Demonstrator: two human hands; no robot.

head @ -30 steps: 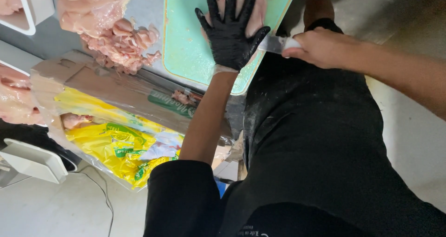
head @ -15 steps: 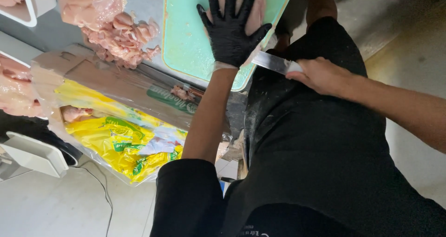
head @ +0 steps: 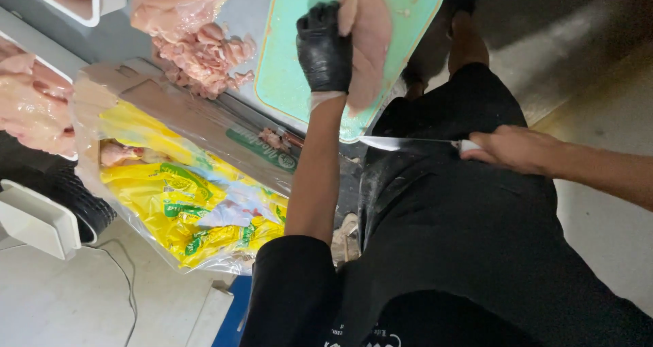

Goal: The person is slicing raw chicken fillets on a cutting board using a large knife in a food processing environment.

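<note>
The left hand (head: 325, 51), in a black glove, grips a raw chicken breast (head: 367, 44) on a pale green cutting board (head: 286, 75); its fingers are curled and clamped on the left edge of the meat, which lies just right of the fingertips and runs lengthwise down the board toward the near rim. The bare right hand (head: 513, 150) is closed around the handle of a knife (head: 408, 143), fingers together on the grip, and the blade points left from the fingers, level and clear of the board, just below the board's near corner and in front of the black apron. The blade tip is near the left forearm but not touching the meat. Left of the gloved fingers, on the metal counter, lies a pile of cut chicken pieces (head: 204, 58) with a larger whole piece above it. Further left and lower, a yellow plastic bag (head: 197, 211) sits in a clear wrapper against a cardboard box (head: 204, 126), and more raw chicken fills a tray (head: 30, 102) at the far left.
</note>
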